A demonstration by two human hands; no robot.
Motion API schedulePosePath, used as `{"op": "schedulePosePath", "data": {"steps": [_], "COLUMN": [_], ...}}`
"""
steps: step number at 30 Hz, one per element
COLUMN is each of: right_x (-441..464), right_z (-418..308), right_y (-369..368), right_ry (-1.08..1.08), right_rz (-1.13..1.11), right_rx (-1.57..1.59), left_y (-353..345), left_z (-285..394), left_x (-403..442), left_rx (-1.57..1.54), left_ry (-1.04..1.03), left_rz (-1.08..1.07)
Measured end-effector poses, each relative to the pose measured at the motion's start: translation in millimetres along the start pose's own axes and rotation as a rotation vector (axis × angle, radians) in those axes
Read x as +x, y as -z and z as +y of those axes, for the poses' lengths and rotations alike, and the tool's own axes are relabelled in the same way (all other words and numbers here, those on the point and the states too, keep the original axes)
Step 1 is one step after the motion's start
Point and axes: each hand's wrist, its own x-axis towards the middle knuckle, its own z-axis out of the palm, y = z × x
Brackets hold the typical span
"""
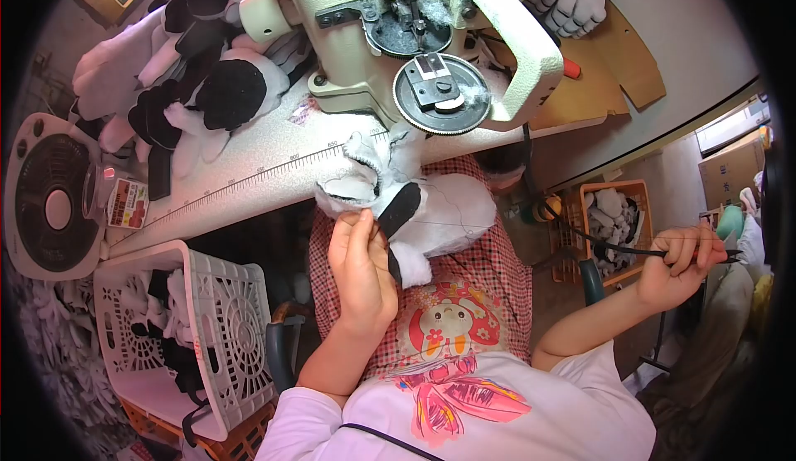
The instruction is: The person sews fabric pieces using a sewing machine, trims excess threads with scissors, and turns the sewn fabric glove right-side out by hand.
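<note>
Right over the checked apron [507,295], left hand [361,270] is pinching a black-and-white plush piece [452,212] by the table [249,200] edge. Right hand [681,264], way off to the side, grips some slim dark tool [732,255]. Sewing machine [356,63]'s just past the plush.

The counter [240,158] is brightly lit, and a pinkish cast is spread over the left side. Strong glare is seen at the opening [734,132] on the far right, where detail is washed out. The space beneath the counter is sunk in shadow. Straight edges are bowed by the wide lens, and the corners are swallowed by black. The left hand [361,266] is rendered fairly sharply.
</note>
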Motion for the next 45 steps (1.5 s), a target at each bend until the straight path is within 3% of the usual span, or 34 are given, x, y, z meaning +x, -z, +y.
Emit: {"op": "schedulePosePath", "data": {"steps": [4, 9, 13, 17, 19, 23, 25, 26, 27, 28, 30, 31, 32, 33, 35, 37, 39, 42, 45], "right_x": [-1.3, -5.0, -9.5, -9.6, -7.8, -1.5, 2.0, 2.1, 3.7, 7.1, 7.1, 2.8, -5.6, -9.7, -14.3, -15.9, -10.2, -2.4, 5.5], "right_z": [-15.1, -12.8, -9.6, -15.1, -15.7, -27.7, -30.6, -26.6, -18.7, -8.0, 8.1, 25.5, 35.5, 47.0, 75.1, 112.5, 142.8, 165.1, 170.8], "right_y": [2.5, -7.9, -11.9, -7.4, -6.8, 9.9, 25.3, 37.4, 50.0, 60.4, 69.3, 63.3, 63.7, 55.7, 13.7, -33.3, -56.8, -42.3, -35.0], "right_ry": [0.135, 0.105, 0.083, 0.096, 0.1, 0.087, 0.068, 0.097, 0.097, 0.047, -0.126, -0.247, -0.059, 0.056, -0.046, -0.151, -0.238, -0.397, -0.485], "right_rz": [0.003, -0.007, -0.068, -0.1, -0.108, -0.091, 0.137, 0.073, 0.071, 0.24, 0.319, 0.21, 0.017, -0.081, -0.19, -0.354, -0.547, -0.712, -0.639], "right_rx": [-0.081, -0.061, -0.105, -0.06, -0.076, -0.133, -0.27, -0.614, -0.613, -1.123, -1.871, -2.107, -2.46, -2.585, -2.404, -1.87, -1.586, -1.492, -1.332], "left_y": [-7.8, -5.4, -13.2, -11.4, -2.1, 7.3, 4.6, 2.9, 2.1, 1.4, -0.2, -1.2, -2.7, -4.9, -12.7, -21.8, -29.4, -35.3, -35.1], "left_z": [3.6, 1.5, -2.1, -10.2, -14.0, -6.7, 2.4, 6.0, 7.7, 9.0, 12.0, 13.4, 14.8, 16.2, 19.3, 22.2, 21.1, 21.2, 25.7], "left_x": [-1.8, -1.4, 0.0, 2.2, 3.6, 4.0, 4.8, 4.8, 5.2, 5.7, 6.1, 5.8, 5.1, 3.8, 2.1, -1.3, -1.6, 4.0, 16.7], "left_rx": [-0.01, -0.024, 0.053, 0.152, 0.464, 0.865, 0.931, 0.999, 0.997, 1.049, 1.098, 1.146, 1.192, 1.188, 1.299, 1.315, 1.306, 1.272, 1.254], "left_ry": [0.034, 0.046, -0.012, -0.202, -0.372, -0.477, -0.489, -0.501, -0.503, -0.574, -0.65, -0.721, -0.794, -0.798, -0.931, -0.938, -0.985, -1.035, -1.044], "left_rz": [0.048, -0.03, -0.029, -0.033, -0.086, -0.162, -0.165, -0.169, -0.169, -0.156, -0.143, -0.167, -0.193, -0.196, -0.286, -0.339, -0.434, -0.459, -0.446]}}
